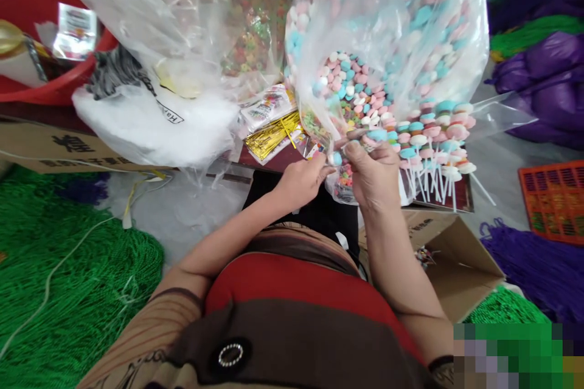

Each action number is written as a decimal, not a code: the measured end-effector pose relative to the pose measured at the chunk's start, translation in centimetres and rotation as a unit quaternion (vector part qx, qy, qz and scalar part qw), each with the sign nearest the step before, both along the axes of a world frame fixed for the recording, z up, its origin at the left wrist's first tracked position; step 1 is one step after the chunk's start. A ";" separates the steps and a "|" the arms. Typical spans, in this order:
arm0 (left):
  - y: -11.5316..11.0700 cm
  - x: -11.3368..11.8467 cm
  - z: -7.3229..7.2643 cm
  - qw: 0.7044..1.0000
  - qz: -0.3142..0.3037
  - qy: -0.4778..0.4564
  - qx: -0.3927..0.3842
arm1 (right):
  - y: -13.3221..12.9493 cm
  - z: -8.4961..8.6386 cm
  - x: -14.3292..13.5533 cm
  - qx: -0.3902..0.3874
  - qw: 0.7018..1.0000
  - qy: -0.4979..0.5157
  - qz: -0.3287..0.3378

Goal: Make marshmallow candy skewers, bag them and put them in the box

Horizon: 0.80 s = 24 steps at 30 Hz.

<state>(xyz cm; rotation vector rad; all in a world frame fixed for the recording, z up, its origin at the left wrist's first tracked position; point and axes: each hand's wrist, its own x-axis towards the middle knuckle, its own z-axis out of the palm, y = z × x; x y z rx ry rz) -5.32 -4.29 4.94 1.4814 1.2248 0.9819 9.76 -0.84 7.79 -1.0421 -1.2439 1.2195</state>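
Note:
My left hand (303,181) is closed, its fingertips pinched near a small blue and white candy piece (336,158); what it grips is too small to name. Close beside it, my right hand (376,173) has thumb and fingers pressed together around a skewer of pastel candies (376,135), partly hidden by the fingers. Behind both hands a large clear bag (396,18) holds pink, blue and white candies. Several finished candy skewers on white sticks (433,140) lie to the right of my right hand.
Gold twist ties (271,141) lie left of the candy bag. A white plastic bag (159,127), a bag of ring candies (255,30) and a red basin (55,86) stand further left. An open cardboard box (465,267) and an orange crate (554,200) are at right.

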 end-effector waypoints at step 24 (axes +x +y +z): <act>2.0 -7.0 1.0 0.901 0.236 -0.343 -0.125 | 6.0 -4.7 -8.2 0.017 0.868 -0.495 0.030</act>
